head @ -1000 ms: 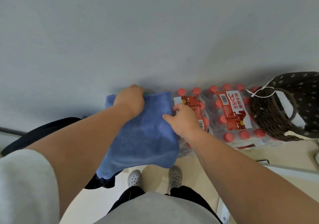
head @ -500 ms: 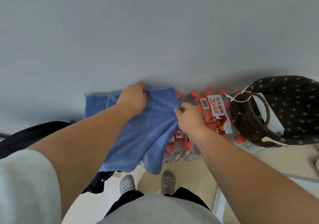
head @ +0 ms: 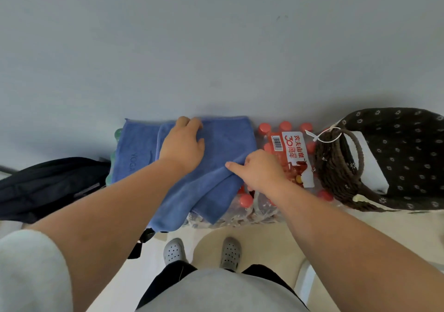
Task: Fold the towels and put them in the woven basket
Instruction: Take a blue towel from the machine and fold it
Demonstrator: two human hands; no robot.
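A blue towel point(head: 223, 141) lies spread over packs of bottles against the wall, its near end drooping over the front. My left hand point(head: 182, 147) rests on its upper middle, fingers curled at the far edge. My right hand point(head: 259, 170) pinches a fold of the towel at its right side. The woven basket point(head: 336, 174), dark brown with a loop handle and a dotted dark lining, stands to the right.
Shrink-wrapped packs of red-capped water bottles point(head: 290, 153) carry the towel. A black bag point(head: 48, 186) lies at the left. The grey wall point(head: 216, 47) is right behind. My grey shoes point(head: 201, 252) stand on the pale floor below.
The towel has been lowered and spread out flatter over the bottle packs. My left hand has moved to its far edge, my right hand down along the right side. The view has shifted left.
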